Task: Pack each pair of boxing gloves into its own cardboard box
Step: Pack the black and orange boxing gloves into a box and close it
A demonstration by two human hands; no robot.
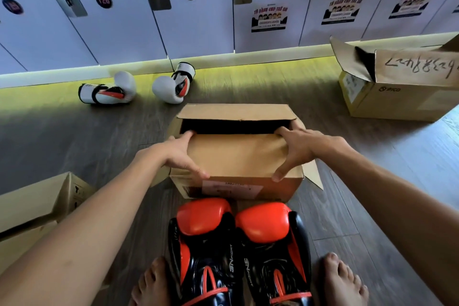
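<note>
A cardboard box [238, 156] stands on the floor in front of me, its near top flap folded down and a dark gap left open behind it. My left hand [182, 154] holds the flap's left end, fingers over its far edge and thumb at the near corner. My right hand [301, 149] holds the right end the same way. Two red-and-black boxing gloves [238, 251] lie side by side between my bare feet, just before the box. Two white gloves [109, 92] [173, 83] lie apart on the floor by the lockers.
A second open cardboard box [402, 82] with handwriting on a flap sits at the far right. A third box [37, 206] stands at the left by my forearm. Numbered lockers [188, 15] line the back wall. The floor is dark wood planks.
</note>
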